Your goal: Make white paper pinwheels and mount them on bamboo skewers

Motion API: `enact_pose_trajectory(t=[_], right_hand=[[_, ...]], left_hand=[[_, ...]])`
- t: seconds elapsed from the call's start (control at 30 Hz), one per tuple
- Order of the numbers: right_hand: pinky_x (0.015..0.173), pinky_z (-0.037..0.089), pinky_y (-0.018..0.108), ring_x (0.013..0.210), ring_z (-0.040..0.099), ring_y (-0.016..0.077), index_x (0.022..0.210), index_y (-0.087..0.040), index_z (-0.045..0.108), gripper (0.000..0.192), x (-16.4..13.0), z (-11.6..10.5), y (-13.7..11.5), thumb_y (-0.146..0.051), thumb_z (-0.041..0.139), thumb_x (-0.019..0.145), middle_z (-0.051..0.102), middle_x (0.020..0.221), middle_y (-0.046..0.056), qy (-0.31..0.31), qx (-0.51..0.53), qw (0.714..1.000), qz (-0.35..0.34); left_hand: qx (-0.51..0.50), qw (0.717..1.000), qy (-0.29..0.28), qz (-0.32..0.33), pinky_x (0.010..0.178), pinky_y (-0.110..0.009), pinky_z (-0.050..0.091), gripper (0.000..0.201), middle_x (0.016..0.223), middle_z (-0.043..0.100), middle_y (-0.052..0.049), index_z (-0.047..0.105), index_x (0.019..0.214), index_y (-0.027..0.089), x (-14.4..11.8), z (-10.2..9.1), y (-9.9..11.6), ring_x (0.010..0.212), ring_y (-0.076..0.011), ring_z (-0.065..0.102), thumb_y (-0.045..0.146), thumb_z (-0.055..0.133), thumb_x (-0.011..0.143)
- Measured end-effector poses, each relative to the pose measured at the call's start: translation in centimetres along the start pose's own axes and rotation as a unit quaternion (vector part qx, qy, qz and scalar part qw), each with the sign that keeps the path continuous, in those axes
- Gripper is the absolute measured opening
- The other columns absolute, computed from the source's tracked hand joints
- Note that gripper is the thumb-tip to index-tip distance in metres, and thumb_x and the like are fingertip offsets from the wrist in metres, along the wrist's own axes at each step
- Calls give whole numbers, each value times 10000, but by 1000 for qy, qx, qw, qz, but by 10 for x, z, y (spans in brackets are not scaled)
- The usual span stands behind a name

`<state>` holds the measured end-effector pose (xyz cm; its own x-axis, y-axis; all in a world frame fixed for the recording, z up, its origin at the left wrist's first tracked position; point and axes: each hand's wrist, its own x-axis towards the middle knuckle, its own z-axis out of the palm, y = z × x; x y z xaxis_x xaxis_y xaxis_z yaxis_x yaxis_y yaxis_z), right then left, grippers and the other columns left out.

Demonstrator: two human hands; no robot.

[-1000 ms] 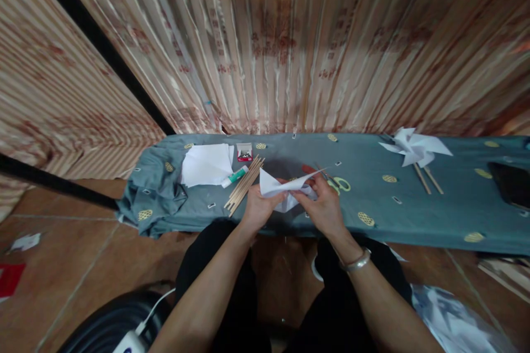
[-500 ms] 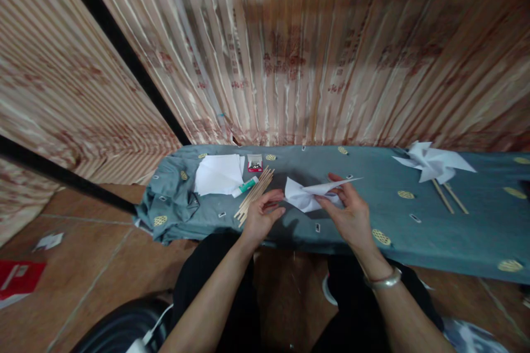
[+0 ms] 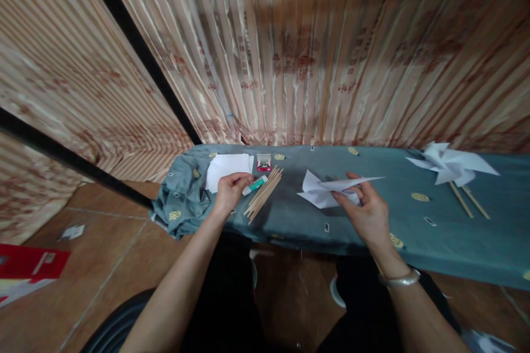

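Left hand [image 3: 229, 190] has left the folded paper [image 3: 327, 192] and gone to the glue stick [image 3: 254, 185], fingers closing on it; right hand [image 3: 368, 212] pinches the light, creasable paper's edge on the bench [image 3: 455, 231].

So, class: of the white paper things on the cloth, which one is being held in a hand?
The half-folded paper pinwheel, pinched by the right hand. The finished pinwheels and paper stack lie unheld.
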<state>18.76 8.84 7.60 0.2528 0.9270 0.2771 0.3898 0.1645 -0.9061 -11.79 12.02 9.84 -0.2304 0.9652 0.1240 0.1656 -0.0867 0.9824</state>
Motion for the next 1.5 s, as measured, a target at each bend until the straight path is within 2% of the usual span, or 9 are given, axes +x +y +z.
enact_pose_trajectory(t=[0.2,0.3,0.4,0.57,0.77,0.87,1.1,1.3,1.5], right_hand=[[862,522,445,890,700,276,1268,-215,566,630,-4,-6,-3,-508,692,725,757,972,81,10,-33,999,23],[891,502,475,960,686,306,1249,-235,578,597,-7,-10,-3,-507,684,728,753,981,78,9,-57,998,21],[881,509,469,956,691,310,1243,-249,579,579,-10,-13,-2,-505,677,732,752,969,71,9,-66,997,25],[855,525,429,915,701,294,1203,-274,602,539,-15,-18,-2,-509,673,723,759,943,58,17,-92,995,42],[891,519,404,963,698,275,1235,-267,578,532,-22,-18,3,-459,676,749,745,1010,62,-5,-89,995,42],[882,526,405,988,696,282,1256,-249,565,540,-24,-17,6,-443,672,764,737,1047,78,-11,-90,996,29],[776,562,344,938,717,265,1222,-218,591,489,-21,-21,2,-416,659,780,749,1011,84,4,-109,994,-7],[812,561,396,938,718,278,1213,-203,591,493,-20,-26,-1,-427,655,778,753,997,92,10,-107,994,-6],[778,569,351,940,720,265,1193,-221,604,460,-20,-26,-2,-399,664,773,755,992,75,22,-118,992,-24]], left_hand=[[107,993,-33,27,610,-265,492,220,606,677,-23,705,645,151,25,12,-25,608,-161,615,358,654,701],[142,989,-26,37,711,-308,513,114,741,708,-41,729,750,169,30,18,-42,710,-181,640,252,669,702],[187,980,-29,66,873,-356,487,74,840,707,-52,733,733,201,35,22,-53,866,-202,632,168,671,709],[332,927,-67,161,911,-364,479,155,946,700,-69,746,806,203,48,36,-58,972,-223,603,113,625,768],[413,865,-154,240,959,-435,414,132,982,687,-84,743,810,198,47,66,-54,1020,-258,569,164,616,815],[463,834,-171,247,968,-469,382,104,969,680,-95,731,822,188,44,77,-53,1046,-278,540,172,629,807],[522,803,-177,227,929,-466,387,97,993,679,-108,715,776,169,40,79,-49,1062,-305,526,218,635,802],[513,813,-182,207,940,-451,395,86,970,686,-85,717,715,184,35,77,-49,1063,-298,528,215,661,771],[359,898,-135,216,922,-439,439,110,903,699,-70,702,676,190,27,78,-45,987,-257,567,100,654,718]])
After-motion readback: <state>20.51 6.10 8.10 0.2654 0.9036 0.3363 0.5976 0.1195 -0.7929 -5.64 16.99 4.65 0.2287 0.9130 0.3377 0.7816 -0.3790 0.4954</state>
